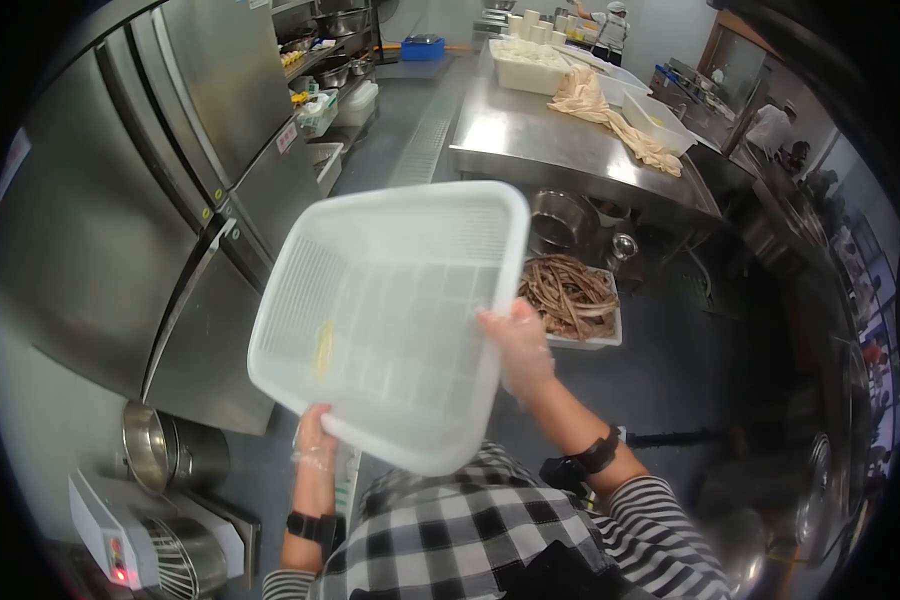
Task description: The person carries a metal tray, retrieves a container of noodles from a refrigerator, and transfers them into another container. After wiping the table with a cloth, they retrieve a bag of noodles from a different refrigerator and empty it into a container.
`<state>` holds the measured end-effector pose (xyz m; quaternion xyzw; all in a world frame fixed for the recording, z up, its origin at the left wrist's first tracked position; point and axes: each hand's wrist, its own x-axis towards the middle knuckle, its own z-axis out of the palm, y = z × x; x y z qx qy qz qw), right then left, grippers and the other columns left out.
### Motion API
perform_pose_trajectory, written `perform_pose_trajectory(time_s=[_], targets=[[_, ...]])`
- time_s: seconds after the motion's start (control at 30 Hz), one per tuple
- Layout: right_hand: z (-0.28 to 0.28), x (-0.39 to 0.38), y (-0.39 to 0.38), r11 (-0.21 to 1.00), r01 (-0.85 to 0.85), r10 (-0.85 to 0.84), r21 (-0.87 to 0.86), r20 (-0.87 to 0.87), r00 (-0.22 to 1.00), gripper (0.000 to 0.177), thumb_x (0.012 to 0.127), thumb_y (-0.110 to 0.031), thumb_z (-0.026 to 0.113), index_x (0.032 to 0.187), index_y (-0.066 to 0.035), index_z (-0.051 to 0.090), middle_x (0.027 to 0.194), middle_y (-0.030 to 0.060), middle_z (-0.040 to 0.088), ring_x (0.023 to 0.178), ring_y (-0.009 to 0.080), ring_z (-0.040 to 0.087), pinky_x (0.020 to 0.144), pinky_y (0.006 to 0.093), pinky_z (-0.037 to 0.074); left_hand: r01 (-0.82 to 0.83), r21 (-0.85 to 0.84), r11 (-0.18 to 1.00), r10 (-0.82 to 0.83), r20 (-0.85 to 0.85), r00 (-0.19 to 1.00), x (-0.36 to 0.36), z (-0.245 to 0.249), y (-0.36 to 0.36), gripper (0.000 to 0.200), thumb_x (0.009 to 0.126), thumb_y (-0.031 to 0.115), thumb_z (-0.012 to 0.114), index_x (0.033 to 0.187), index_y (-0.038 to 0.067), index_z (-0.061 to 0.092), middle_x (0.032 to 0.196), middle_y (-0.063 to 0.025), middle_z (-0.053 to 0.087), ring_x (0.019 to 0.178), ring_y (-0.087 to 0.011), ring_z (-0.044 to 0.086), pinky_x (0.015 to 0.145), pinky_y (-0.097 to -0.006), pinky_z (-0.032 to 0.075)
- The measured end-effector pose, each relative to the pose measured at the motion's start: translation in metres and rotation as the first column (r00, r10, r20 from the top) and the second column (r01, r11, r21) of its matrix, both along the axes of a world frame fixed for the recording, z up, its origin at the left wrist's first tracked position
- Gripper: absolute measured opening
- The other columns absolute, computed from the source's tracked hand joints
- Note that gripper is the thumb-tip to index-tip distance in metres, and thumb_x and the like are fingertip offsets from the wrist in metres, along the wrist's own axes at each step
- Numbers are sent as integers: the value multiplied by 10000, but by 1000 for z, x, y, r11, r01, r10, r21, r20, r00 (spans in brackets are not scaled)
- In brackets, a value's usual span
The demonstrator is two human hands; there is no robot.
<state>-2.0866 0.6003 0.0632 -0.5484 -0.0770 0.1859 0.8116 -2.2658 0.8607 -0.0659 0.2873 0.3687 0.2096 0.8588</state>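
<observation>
Both my hands hold up a white plastic basket (400, 215) with slotted sides, tilted so that I look into it. My left hand (316, 440), in a clear plastic glove, grips the rim at the lower left. On the right side, my right hand (520, 345), also gloved, has its fingers closed on the rim. A small yellowish strip (323, 345) shows inside the basket; I cannot make out what it is. Just beyond my right hand, a white tub (610, 335) full of long brown strips stands low down.
A steel refrigerator (80, 230) lines the left. Ahead is a steel table (515, 140) bearing white tubs and a beige cloth (600, 105). Metal pots (560, 220) stand beneath it. A dough mixer (175, 550) is at lower left. Other people (610, 30) work farther back.
</observation>
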Motion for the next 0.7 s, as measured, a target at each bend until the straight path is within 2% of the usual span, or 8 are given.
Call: perform_pose_trajectory(time_s=[0.2,0.23,0.27,0.3,0.43,0.57,0.63,0.7], targets=[[73,92,3,903,397,-429,164,302,851,206,748,-75,572,929,-44,477,824,20,514,739,89,488,659,225,416,250,49,967,-254,241,937,198,55,37,335,674,3,567,998,-53,498,991,-147,535,926,-260,514,832,-366,429],[81,112,-4,874,444,-485,194,312,817,209,750,-70,566,934,-44,471,842,27,513,752,96,492,672,233,423,259,246,934,-326,295,898,231,76,32,335,695,24,571,1013,-45,493,1005,-142,535,933,-247,514,837,-362,426],[88,134,-10,842,491,-539,224,320,779,211,751,-65,560,939,-44,465,860,35,511,765,104,495,685,241,430,245,434,867,-406,330,852,268,101,26,335,715,44,574,1029,-38,489,1019,-137,534,940,-234,515,841,-358,423],[97,155,-11,786,543,-617,295,319,720,237,748,-87,558,961,-42,465,860,49,505,768,126,498,677,255,432,380,194,904,-427,400,811,320,121,31,341,768,7,519,1097,0,431,1036,-114,516,960,-236,507,835,-343,428],[120,264,-5,540,608,-833,581,267,485,277,744,-100,546,983,10,460,904,114,501,817,187,521,692,304,457,546,401,735,-664,589,461,462,222,18,441,785,91,547,1174,14,355,1064,-134,482,901,-212,534,756,-341,474],[134,424,3,373,693,-923,617,173,343,193,715,-8,570,857,-8,440,766,97,533,686,169,543,603,257,484,505,646,572,-779,236,580,552,257,28,516,794,199,570,1213,33,317,1058,-129,503,866,-219,557,707,-361,493],[129,504,22,447,719,-891,533,190,413,193,716,-29,594,837,-31,443,691,76,531,630,164,539,550,269,489,523,715,464,-832,149,535,564,237,60,560,784,263,590,1216,35,316,1060,-131,490,847,-207,562,654,-321,495],[111,579,36,474,696,-838,539,36,544,178,734,-49,589,844,-33,449,668,86,527,596,177,530,520,300,484,617,680,396,-739,-163,654,565,201,103,564,778,272,594,1213,32,326,1044,-107,496,825,-190,562,631,-298,487]])
